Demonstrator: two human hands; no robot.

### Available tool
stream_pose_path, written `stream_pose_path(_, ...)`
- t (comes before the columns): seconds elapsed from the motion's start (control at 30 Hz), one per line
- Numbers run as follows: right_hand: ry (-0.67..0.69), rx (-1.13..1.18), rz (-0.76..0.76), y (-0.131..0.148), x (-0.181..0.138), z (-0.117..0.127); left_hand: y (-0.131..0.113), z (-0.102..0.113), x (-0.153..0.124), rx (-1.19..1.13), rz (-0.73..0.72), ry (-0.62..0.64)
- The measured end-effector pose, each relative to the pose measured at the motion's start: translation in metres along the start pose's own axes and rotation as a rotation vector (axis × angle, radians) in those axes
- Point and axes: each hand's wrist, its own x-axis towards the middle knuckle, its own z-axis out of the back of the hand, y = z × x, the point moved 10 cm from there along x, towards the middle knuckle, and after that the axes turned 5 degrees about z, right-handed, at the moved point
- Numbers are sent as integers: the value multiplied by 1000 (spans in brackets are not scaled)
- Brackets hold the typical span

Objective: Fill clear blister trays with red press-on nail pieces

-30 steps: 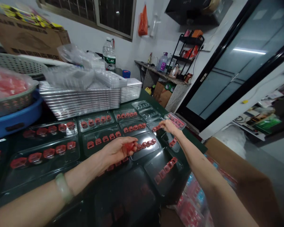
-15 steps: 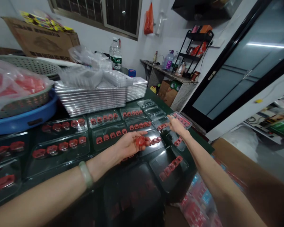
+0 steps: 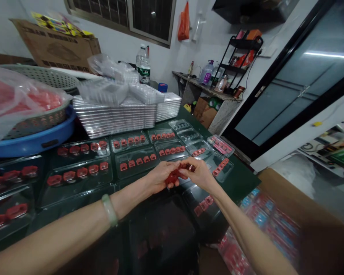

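My left hand (image 3: pixel 162 176), with a pale green bangle on its wrist, is held palm-up over the table, its fingers curled round several small red plastic pieces (image 3: pixel 173 177). Against it, my right hand (image 3: pixel 201 175) has thumb and fingers pinched at a red piece (image 3: pixel 185 167); the fingers partly hide the pieces. Beneath and around both hands lie shallow clear plastic trays (image 3: pixel 119 157), many with a row of red pieces (image 3: pixel 139 161) set in them. One tray (image 3: pixel 229 148) at the far right edge holds a fuller, pink-red row.
Stacks of clear trays (image 3: pixel 117 120) stand at the back of the dark green table (image 3: pixel 243 175). On the left, a blue basin (image 3: pixel 31 144) holds a basket with a bag of red pieces (image 3: pixel 43 100). Right of the table, an open carton contains packed bags (image 3: pixel 260 217).
My right hand has drawn back left from the tray at the far right edge and now meets my left hand. The left hand has shifted slightly, still with red pieces in it.
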Motion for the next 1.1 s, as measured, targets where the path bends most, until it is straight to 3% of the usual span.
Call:
stream_pose_path(0.27, -50, 34, -75, -10, -11, -9, -15, -4, -15, 254, -71, -113)
stream_pose_path(0.6, -70, 421, -207, -16, -19, -19, -28, -18, -30, 539, -171, -48)
stream_pose_path(0.77, -37, 490, -271, -22, -26, -27, -32, -27, -40, 713, -222, -15)
stream_pose_path(0.83, -19, 448, -263, -23, -27, -32, -30, -23, -39, 780, -232, -69)
stream_pose_path(0.93, -75, 277, -203, -22, -25, -30, -31, -8, -38, 814, -296, -257)
stream_pose_path(1.03, -187, 96, -158, -20, -24, -21, -32, 10, -39, 654, -364, -405)
stream_pose_path(1.1, -242, 39, -166, -20, -27, -15, -29, 14, -37, 572, -355, -400)
